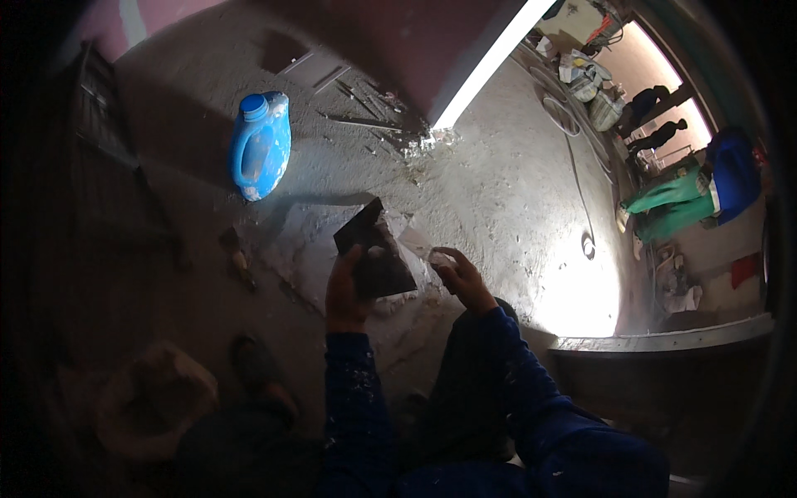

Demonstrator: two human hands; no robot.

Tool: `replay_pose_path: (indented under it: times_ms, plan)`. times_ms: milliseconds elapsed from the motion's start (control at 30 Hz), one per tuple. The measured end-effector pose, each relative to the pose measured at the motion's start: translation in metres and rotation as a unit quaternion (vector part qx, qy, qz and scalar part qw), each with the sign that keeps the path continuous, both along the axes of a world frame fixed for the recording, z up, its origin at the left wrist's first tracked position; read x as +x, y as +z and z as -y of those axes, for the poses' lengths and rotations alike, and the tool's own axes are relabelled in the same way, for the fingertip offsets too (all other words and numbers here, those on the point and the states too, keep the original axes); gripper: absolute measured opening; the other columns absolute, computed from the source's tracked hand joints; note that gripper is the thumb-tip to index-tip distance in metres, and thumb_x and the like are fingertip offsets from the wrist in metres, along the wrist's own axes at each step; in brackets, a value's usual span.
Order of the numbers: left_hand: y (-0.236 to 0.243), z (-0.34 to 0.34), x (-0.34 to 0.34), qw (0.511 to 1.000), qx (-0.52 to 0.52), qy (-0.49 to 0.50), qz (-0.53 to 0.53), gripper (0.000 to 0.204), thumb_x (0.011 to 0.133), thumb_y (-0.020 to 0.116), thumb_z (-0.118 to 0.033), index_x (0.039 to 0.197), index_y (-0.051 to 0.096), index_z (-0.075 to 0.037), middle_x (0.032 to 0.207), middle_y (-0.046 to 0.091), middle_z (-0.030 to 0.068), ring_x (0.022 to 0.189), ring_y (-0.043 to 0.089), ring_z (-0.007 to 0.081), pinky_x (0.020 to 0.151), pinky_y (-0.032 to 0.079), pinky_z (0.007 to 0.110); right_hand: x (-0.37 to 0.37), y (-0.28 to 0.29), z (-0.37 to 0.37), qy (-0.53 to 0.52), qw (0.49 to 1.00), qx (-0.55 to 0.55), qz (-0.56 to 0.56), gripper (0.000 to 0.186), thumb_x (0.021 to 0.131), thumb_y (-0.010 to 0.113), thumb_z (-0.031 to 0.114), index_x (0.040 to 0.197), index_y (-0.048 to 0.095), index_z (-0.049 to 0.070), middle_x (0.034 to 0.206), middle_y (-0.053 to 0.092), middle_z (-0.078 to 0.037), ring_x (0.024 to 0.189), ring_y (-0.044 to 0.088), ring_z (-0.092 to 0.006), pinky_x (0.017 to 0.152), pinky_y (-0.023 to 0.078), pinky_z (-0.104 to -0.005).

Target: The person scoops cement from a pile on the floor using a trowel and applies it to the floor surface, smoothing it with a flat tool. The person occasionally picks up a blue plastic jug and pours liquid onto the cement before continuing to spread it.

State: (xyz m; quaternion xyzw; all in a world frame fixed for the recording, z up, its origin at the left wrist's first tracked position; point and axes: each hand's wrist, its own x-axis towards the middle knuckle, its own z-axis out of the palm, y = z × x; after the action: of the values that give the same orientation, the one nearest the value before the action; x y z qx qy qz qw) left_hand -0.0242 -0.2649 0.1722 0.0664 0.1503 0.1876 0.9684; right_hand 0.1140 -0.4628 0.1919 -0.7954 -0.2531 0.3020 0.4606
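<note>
My left hand (343,297) grips the near left edge of a dark, flat rectangular plate (383,272), thumb on top. A small pale dab lies on the plate's face, and its far right edge looks crusted. Beside that edge, the fingers of my right hand (465,282) close around a whitish flat-bladed scraper (414,241), its blade pointing toward the plate. Whether the blade touches the plate, I cannot tell. Beneath both hands a pale, plaster-smeared sheet (303,241) lies on the floor. Beyond it stands a blue jug (264,153) with a blue cap, spattered white.
Thin strips and rubble (365,108) lie by the wall corner. A small tool (242,264) rests left of the sheet, and an open sack (158,398) stands at lower left. Rightward are a cable (581,187), filled sacks (585,79) and a person in green trousers (668,199).
</note>
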Motion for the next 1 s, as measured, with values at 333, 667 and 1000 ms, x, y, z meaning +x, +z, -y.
replay_pose_path:
  times_ms: [333,667,1000]
  plan:
    - [0.005,0.033,0.028,0.998,-0.011,-0.038,0.043,0.025,0.097,0.049,-0.02,0.11,0.058,-0.001,0.101,0.066,0.0095,0.096,0.064,0.0214,0.088,0.053,0.034,-0.018,0.007,-0.004,0.02,0.94,0.292,-0.177,0.045,0.099,0.039,0.042,0.124,0.044,0.004,0.066,0.047,0.0,0.049,0.042,-0.0089,0.044,0.035,-0.0236]
    - [0.005,0.025,0.027,0.93,0.35,0.067,-0.089,0.024,0.097,0.049,-0.02,0.109,0.058,-0.001,0.1,0.065,0.0088,0.093,0.064,0.0205,0.086,0.053,0.033,-0.013,-0.003,0.0,-0.063,0.997,0.027,-0.019,0.042,0.095,0.049,0.044,0.112,0.056,0.006,0.07,0.054,0.001,0.058,0.047,-0.0063,0.05,0.039,-0.0227]
    - [-0.073,-0.005,-0.012,0.919,0.258,0.063,-0.29,0.028,0.09,0.052,-0.014,0.116,0.058,-0.004,0.109,0.06,0.0166,0.104,0.06,0.0294,0.088,0.049,0.038,-0.035,0.021,0.013,-0.04,0.981,-0.171,-0.078,0.043,0.091,0.057,0.046,0.105,0.057,0.005,0.081,0.061,-0.006,0.063,0.052,-0.0091,0.053,0.043,-0.0264]
